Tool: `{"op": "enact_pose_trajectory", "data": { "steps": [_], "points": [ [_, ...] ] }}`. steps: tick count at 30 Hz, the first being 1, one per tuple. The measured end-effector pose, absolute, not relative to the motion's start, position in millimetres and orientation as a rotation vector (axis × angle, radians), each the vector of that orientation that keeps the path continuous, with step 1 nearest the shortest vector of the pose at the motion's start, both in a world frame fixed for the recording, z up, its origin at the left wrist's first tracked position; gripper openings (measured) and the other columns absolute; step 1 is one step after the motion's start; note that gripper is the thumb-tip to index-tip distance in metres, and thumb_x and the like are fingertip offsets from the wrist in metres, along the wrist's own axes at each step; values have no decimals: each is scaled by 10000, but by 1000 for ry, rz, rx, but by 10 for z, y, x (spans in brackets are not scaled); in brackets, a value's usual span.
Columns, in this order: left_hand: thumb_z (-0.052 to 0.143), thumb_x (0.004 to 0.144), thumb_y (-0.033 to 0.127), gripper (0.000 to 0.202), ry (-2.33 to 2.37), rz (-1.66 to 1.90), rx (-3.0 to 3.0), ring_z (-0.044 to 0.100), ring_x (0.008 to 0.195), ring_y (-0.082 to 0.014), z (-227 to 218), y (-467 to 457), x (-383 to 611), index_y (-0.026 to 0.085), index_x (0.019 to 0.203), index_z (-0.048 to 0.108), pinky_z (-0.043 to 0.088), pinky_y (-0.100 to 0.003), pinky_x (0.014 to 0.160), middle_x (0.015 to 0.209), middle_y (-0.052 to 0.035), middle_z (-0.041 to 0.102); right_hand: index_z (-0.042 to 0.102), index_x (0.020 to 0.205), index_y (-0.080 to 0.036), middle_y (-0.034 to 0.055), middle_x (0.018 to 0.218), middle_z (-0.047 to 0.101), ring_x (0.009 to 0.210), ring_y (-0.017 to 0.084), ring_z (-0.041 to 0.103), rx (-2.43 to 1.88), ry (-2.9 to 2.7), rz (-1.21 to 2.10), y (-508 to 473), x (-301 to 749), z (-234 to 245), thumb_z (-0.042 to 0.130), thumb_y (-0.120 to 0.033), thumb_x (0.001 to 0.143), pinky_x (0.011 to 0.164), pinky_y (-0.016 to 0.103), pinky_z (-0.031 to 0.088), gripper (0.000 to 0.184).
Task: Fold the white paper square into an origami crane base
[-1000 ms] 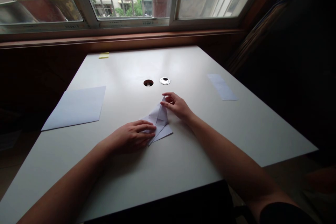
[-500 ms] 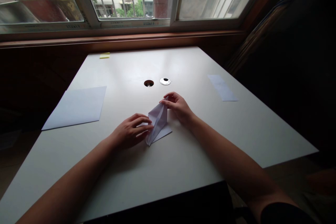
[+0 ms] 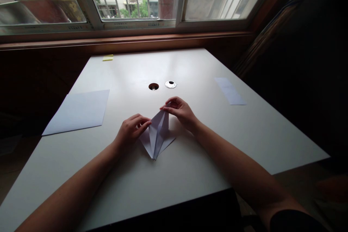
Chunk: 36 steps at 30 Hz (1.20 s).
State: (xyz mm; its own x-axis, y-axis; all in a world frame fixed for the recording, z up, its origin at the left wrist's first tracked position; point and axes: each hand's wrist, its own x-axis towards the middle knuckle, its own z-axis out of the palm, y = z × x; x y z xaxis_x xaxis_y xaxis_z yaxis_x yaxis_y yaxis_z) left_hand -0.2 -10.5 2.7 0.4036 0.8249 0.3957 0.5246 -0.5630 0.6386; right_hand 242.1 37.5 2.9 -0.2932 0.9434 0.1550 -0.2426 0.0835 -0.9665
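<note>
A partly folded piece of white paper (image 3: 157, 136) stands on the white table (image 3: 190, 166) in front of me, its point toward me and one flap raised. My right hand (image 3: 181, 110) pinches the top corner of the raised flap. My left hand (image 3: 132, 130) has its fingers curled and pinched on the left edge of the same flap. Both forearms reach in from the near edge.
A flat white sheet (image 3: 77, 111) lies at the left, overhanging the table edge. A paper strip (image 3: 230, 90) lies at the right. A cable hole (image 3: 153, 86) and its round cap (image 3: 170, 84) sit mid-table. Yellow sticky notes (image 3: 108, 58) lie at the far left corner, below the window.
My left hand has lifted off the flattened paper and now pinches the flap. The flap has swung up and leftward, and the paper's point has turned toward me.
</note>
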Motion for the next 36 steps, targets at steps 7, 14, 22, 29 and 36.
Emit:
{"op": "enact_pose_trajectory", "data": {
  "steps": [7,14,22,29,36],
  "points": [
    [614,930,382,230,1145,905,2126,604,702,-127,29,-68,-8,182,918,725,466,-226,619,839,-46,676,600,938,-224,44,890,765,935,217,729,-776,-1343,1482,325,2361,61,837,-365,729,858,376,563,346],
    [617,921,394,257,1149,822,2088,588,688,-126,42,-52,-14,174,838,720,446,-226,626,793,-36,671,604,959,-233,28,885,749,939,221,731,-785,-1338,1407,307,2370,92,838,-377,722,885,398,569,362],
    [619,914,407,277,1125,797,2074,568,661,-121,38,-45,-27,166,819,715,424,-224,598,768,-34,654,592,959,-239,26,895,745,935,206,722,-802,-1307,1351,310,2399,94,831,-367,735,925,402,557,352],
    [613,917,419,291,1101,800,2082,568,651,-122,46,-51,-34,167,816,718,428,-223,587,754,-35,656,581,972,-244,27,884,745,931,208,715,-798,-1283,1329,314,2395,91,798,-396,768,925,410,538,334],
    [623,913,400,271,1095,782,2080,565,653,-118,51,-40,-31,166,813,718,420,-229,597,760,-31,653,572,980,-251,22,899,747,927,195,706,-775,-1263,1310,342,2402,63,781,-381,791,884,376,522,311]
  ]
}}
